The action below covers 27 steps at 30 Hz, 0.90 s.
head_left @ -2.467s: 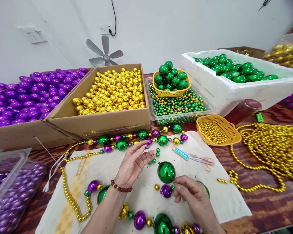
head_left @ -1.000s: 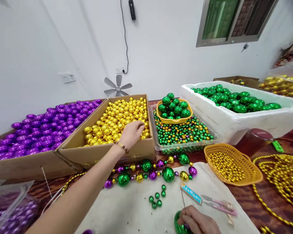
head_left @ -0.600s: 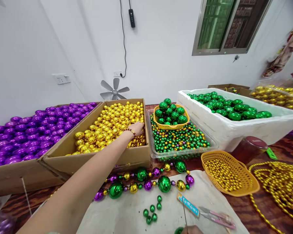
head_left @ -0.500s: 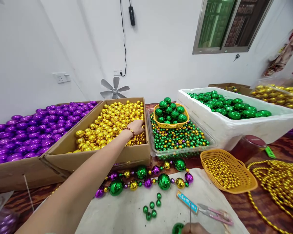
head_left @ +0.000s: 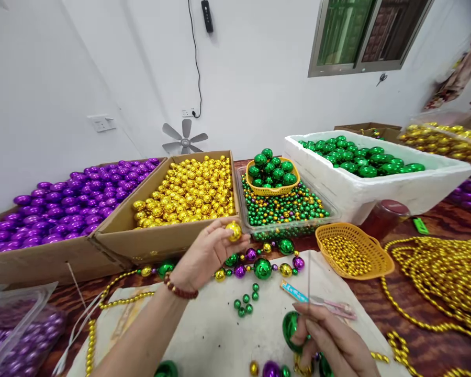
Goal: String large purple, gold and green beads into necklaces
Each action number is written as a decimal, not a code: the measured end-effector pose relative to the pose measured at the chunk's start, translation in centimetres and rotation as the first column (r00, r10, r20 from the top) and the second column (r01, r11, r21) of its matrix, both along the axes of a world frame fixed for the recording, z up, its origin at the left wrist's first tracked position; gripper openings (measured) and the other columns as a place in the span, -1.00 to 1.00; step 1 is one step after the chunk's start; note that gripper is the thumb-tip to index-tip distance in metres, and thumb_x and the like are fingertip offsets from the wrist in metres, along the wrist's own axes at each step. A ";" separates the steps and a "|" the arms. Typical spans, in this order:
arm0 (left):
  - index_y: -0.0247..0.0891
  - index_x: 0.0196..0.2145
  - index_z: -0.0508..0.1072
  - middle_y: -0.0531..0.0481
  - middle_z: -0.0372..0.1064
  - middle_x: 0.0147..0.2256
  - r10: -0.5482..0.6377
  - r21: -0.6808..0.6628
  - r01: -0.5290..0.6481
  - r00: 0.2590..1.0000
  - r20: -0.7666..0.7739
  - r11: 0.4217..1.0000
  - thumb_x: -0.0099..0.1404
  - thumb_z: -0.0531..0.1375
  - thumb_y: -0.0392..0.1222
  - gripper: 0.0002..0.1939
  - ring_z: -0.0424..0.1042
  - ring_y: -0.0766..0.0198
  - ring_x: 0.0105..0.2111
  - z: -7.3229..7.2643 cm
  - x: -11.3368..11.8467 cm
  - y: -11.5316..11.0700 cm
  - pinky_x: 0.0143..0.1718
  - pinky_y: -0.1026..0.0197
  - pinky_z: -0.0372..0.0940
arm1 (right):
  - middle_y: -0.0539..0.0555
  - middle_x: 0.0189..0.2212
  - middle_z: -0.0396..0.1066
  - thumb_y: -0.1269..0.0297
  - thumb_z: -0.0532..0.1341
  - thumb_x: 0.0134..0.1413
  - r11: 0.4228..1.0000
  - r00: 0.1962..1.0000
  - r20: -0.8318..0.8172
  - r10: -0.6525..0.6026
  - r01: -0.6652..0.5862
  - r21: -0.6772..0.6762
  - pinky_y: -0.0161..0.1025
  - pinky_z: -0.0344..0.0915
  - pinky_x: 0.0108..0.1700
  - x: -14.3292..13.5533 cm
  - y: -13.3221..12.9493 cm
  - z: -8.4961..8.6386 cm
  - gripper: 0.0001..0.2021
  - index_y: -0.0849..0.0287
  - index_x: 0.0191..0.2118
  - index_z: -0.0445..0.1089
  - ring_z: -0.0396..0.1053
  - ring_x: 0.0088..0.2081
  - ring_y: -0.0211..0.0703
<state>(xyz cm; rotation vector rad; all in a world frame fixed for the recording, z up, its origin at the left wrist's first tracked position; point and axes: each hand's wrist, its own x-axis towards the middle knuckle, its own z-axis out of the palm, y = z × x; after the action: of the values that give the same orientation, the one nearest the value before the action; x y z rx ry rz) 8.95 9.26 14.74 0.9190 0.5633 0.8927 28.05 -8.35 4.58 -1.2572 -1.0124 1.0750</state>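
My left hand [head_left: 210, 251] pinches a gold ball [head_left: 234, 231] just in front of the cardboard box of gold balls [head_left: 188, 193]. At the lower right, my right hand [head_left: 325, 335] grips a thin upright needle [head_left: 309, 272], with a large green ball [head_left: 292, 331] at its fingers. Below that hand lie more beads, among them a purple ball [head_left: 271, 369]. A strand of green, purple and gold balls [head_left: 262, 268] lies across the back of the pale cloth [head_left: 204, 335]. Several small green beads [head_left: 246, 299] rest on the cloth between my hands.
Purple balls [head_left: 74, 204] fill a box at the left. A clear tray [head_left: 282, 230] of small beads, a white foam box [head_left: 337, 193], an orange basket [head_left: 380, 264] and a dark red jar [head_left: 384, 219] stand at the right. Pink-handled snips [head_left: 339, 309] lie near my right hand.
My left hand has come out of the gold box toward me, now with a gold ball. My right hand has risen further into view with the needle and green ball.
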 end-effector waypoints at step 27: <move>-0.27 -0.09 0.44 -0.13 0.44 -0.09 0.265 -0.365 -0.196 0.953 0.149 0.910 0.29 0.20 -0.21 -0.77 0.47 0.12 -0.12 -6.6 1.8 -6.7 0.04 0.01 0.32 | -0.09 -0.64 0.23 0.14 0.01 0.32 0.993 0.941 0.320 0.114 -0.114 -0.018 -0.42 0.16 -0.59 -2.2 -1.9 -4.1 -0.73 0.16 -0.17 0.39 0.20 -0.67 -0.34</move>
<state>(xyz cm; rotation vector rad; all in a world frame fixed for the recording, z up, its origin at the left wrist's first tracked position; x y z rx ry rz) 10.72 2.52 8.14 0.4419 0.6430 1.0444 25.88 -10.28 0.45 -1.4158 -1.3458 0.9744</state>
